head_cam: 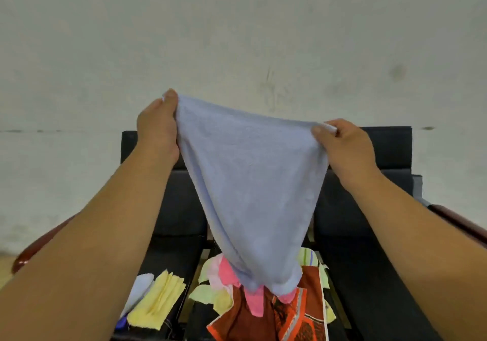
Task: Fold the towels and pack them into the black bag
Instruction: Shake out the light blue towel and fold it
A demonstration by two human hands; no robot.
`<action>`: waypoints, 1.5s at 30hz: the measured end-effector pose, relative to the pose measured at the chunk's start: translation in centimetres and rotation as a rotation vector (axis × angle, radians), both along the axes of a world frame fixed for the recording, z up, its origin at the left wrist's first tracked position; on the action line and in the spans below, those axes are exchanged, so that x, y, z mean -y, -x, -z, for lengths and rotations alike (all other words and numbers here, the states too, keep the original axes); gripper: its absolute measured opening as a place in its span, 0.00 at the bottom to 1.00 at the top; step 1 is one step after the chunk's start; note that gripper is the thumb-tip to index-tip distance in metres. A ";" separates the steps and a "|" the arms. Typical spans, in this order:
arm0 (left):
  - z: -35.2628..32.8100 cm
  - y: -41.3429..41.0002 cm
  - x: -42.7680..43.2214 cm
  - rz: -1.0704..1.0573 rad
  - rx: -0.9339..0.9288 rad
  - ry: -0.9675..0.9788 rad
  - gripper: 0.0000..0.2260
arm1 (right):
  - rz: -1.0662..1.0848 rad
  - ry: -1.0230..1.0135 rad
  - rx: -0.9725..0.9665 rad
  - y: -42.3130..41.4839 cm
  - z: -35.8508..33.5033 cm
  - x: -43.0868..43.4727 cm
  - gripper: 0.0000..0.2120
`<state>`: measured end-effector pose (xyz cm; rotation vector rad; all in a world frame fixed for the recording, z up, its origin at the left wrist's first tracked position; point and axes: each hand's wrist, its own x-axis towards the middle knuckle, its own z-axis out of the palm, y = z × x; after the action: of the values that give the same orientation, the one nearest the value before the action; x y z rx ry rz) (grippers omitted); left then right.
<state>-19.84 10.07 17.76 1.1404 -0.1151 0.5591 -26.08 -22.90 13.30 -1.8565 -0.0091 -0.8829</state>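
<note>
Even, soft light; slightly soft focus, wide-angle bending at the edges.

Black padded seats [179, 203], dark red armrests [34, 251]; on them a folded yellow towel [158, 301] beside a pale one [141, 286], plus a loose heap of coloured cloths [290, 319].

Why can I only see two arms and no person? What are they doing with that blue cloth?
There is no machine here, only a person. The camera sits on their head and looks forward and down, so you see just their arms, much as they do. The left hand and the right hand each pinch a top corner of a pale blue towel, which hangs down between them. Below, on a black seat, lies a heap of crumpled cloths, among them a pink towel and a red patterned cloth. To the left rests a yellow towel, folded already.
</note>
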 end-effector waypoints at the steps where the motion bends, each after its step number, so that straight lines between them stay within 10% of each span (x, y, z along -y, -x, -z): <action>1: -0.9 0.3 -0.1 -0.001 0.015 -0.005 0.12 | -0.018 -0.060 0.050 0.3 -1.2 0.0 0.08; 13: -7.5 6.5 0.1 0.265 0.230 0.067 0.21 | -0.814 -0.859 0.196 2.8 -10.5 -2.1 0.15; 17: -7.3 8.4 1.6 0.404 0.180 0.031 0.26 | -1.000 -0.791 0.029 3.1 -9.8 -4.2 0.26; 24: -5.3 9.4 6.4 0.557 0.091 -0.053 0.10 | -0.939 -0.597 -0.017 3.7 -8.3 -9.3 0.10; 34: -3.6 8.2 9.0 0.672 0.093 -0.033 0.06 | -0.947 -0.613 -0.020 2.5 -6.8 -10.4 0.20; 39: -3.1 7.7 9.0 0.620 0.089 -0.097 0.18 | -1.003 -0.607 -0.038 2.9 -6.5 -9.7 0.12; 45: -2.6 8.0 8.7 0.498 0.068 -0.274 0.10 | -1.041 -0.590 -0.081 2.6 -6.4 -9.4 0.16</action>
<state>-27.80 1.32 20.34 1.2998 -0.5319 0.1387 -28.65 -13.55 19.66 -1.0796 -0.5532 -0.0469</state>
